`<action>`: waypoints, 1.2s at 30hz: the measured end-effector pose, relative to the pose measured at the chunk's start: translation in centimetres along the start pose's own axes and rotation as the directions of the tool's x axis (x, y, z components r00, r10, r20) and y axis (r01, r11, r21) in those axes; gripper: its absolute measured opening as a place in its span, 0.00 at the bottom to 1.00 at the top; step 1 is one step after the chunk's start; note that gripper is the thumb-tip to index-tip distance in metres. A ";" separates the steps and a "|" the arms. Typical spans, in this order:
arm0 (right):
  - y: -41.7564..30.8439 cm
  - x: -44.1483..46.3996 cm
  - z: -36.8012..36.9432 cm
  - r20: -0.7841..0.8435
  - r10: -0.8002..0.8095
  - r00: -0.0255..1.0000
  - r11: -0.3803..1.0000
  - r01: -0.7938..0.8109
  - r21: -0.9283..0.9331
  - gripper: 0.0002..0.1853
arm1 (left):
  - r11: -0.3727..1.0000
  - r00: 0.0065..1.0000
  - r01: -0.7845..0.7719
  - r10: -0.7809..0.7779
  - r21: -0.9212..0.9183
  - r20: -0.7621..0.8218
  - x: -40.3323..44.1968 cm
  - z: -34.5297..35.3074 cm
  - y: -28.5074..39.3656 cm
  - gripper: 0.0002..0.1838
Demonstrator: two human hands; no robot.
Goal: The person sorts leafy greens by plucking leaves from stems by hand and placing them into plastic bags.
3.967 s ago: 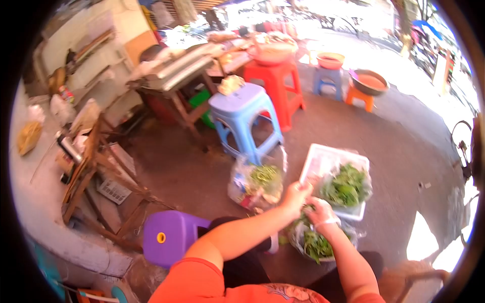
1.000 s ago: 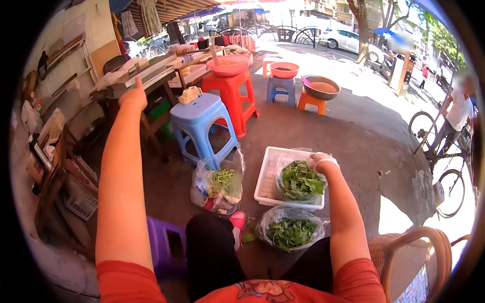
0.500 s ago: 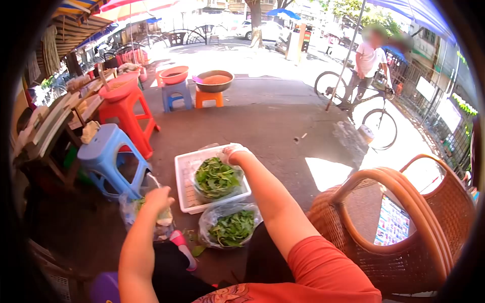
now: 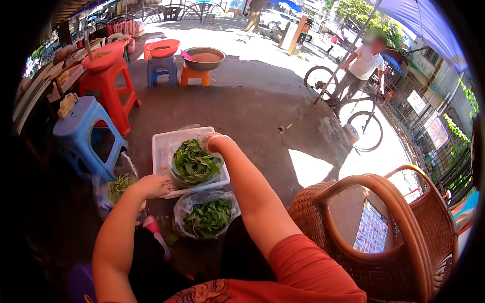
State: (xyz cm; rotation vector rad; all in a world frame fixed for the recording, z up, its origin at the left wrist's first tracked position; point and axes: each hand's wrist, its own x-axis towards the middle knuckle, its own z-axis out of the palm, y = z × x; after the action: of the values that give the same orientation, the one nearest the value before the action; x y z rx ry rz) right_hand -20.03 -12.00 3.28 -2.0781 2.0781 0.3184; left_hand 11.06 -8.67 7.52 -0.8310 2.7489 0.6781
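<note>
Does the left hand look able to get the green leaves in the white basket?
Probably yes: the left hand is at the edge of the white basket, and the green leaves look uncovered on top, with nothing seen in between.

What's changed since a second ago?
The left hand, stretched out ahead then, has come down to the near-left corner of the white tray. The view has swung right. The right hand is still at the bag of greens inside; the second bag stays put.

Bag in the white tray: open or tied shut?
Open: the leafy greens show uncovered at the mouth of the clear bag in the white tray; no knot shows.
</note>
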 end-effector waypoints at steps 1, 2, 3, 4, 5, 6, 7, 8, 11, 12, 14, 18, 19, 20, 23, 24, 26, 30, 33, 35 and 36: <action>-1.6 -3.4 -4.2 0.186 0.043 0.982 0.988 -0.070 0.137 0.23 | 0.998 0.997 0.058 -0.056 -0.021 0.060 -0.4 -0.3 -1.0 0.27; -1.5 -3.2 -3.9 0.163 0.049 0.985 0.983 -0.077 0.167 0.23 | 0.989 0.993 0.098 -0.089 -0.115 0.084 -0.9 -0.6 -1.9 0.28; -1.5 -2.9 -3.6 0.138 0.057 0.989 0.977 -0.084 0.198 0.23 | 0.969 0.987 0.139 -0.118 -0.204 0.109 -1.4 -1.0 -2.7 0.29; -1.4 -2.5 -3.4 0.112 0.066 0.991 0.969 -0.091 0.228 0.24 | 0.940 0.980 0.179 -0.145 -0.290 0.135 -1.8 -1.3 -3.7 0.30; -1.4 -2.6 -3.6 0.118 0.089 0.989 0.960 -0.117 0.254 0.24 | 0.932 0.979 0.203 -0.190 -0.299 0.073 -2.1 -1.1 -5.3 0.30; -1.5 -2.9 -3.8 0.126 0.113 0.986 0.950 -0.144 0.277 0.24 | 0.923 0.972 0.224 -0.233 -0.313 0.011 -2.2 -0.4 -7.2 0.30; -1.4 -3.0 -3.9 0.135 0.136 0.981 0.938 -0.171 0.300 0.25 | 0.912 0.960 0.244 -0.275 -0.330 -0.051 -2.1 -0.1 -8.0 0.30; -1.3 -2.5 -3.5 0.138 0.132 0.982 0.941 -0.168 0.295 0.25 | 0.908 0.957 0.257 -0.288 -0.330 -0.046 -2.1 -0.4 -7.8 0.30; -0.6 -1.2 -2.3 0.140 0.098 0.985 0.954 -0.133 0.268 0.25 | 0.896 0.954 0.275 -0.300 -0.349 -0.018 -3.0 -1.4 -6.8 0.30; -0.6 -1.3 -2.4 0.131 0.077 0.988 0.962 -0.108 0.249 0.26 | 0.892 0.959 0.262 -0.283 -0.368 -0.002 -3.1 -1.6 -6.4 0.29; 0.1 0.2 -1.0 0.121 0.036 0.992 0.974 -0.062 0.217 0.26 | 0.889 0.967 0.240 -0.256 -0.390 0.012 -3.1 -1.7 -5.9 0.29; 1.7 2.7 2.1 0.081 0.079 0.994 0.962 -0.097 0.257 0.26 | 0.889 0.975 0.201 -0.223 -0.412 -0.004 -2.6 -1.8 -5.1 0.28; 1.2 1.7 1.3 0.064 0.116 0.991 0.948 -0.129 0.291 0.27 | 0.885 0.975 0.196 -0.221 -0.422 -0.010 -2.6 -1.9 -5.0 0.28; 0.9 1.0 0.6 0.083 0.098 0.992 0.959 -0.117 0.258 0.26 | 0.896 0.977 0.190 -0.213 -0.402 -0.013 -2.6 -1.9 -4.9 0.28; 0.4 -0.2 -0.9 0.130 0.057 0.990 0.978 -0.081 0.191 0.25 | 0.910 0.979 0.183 -0.204 -0.371 -0.019 -2.6 -1.8 -5.1 0.29; 0.3 -0.4 -1.2 0.136 0.051 0.989 0.978 -0.077 0.192 0.25 | 0.907 0.977 0.189 -0.210 -0.376 -0.017 -2.5 -1.6 -5.6 0.29; 0.1 -0.9 -1.6 0.126 0.064 0.990 0.971 -0.091 0.223 0.24 | 0.902 0.975 0.202 -0.223 -0.382 -0.011 -2.5 -1.5 -5.8 0.30; 0.4 -0.3 -0.6 0.075 0.097 0.992 0.952 -0.115 0.283 0.23 | 0.902 0.972 0.223 -0.236 -0.369 0.011 -3.0 -2.1 -5.0 0.30; 0.6 0.8 0.2 0.061 0.099 0.993 0.955 -0.112 0.275 0.23 | 0.902 0.971 0.223 -0.238 -0.370 0.005 -3.1 -2.0 -5.0 0.30; 0.6 0.9 0.3 0.058 0.101 0.993 0.953 -0.114 0.279 0.23 | 0.900 0.971 0.220 -0.237 -0.377 0.001 -3.0 -1.9 -5.2 0.30; 0.5 0.7 0.1 0.057 0.101 0.993 0.951 -0.113 0.287 0.22 | 0.899 0.972 0.219 -0.236 -0.379 0.003 -3.0 -1.8 -5.3 0.30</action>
State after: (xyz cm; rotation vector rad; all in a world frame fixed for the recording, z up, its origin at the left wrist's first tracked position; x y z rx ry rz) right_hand -20.54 -12.64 2.97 -1.7792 2.0739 0.0647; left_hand 16.44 -12.03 8.09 -1.2348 2.5306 1.1710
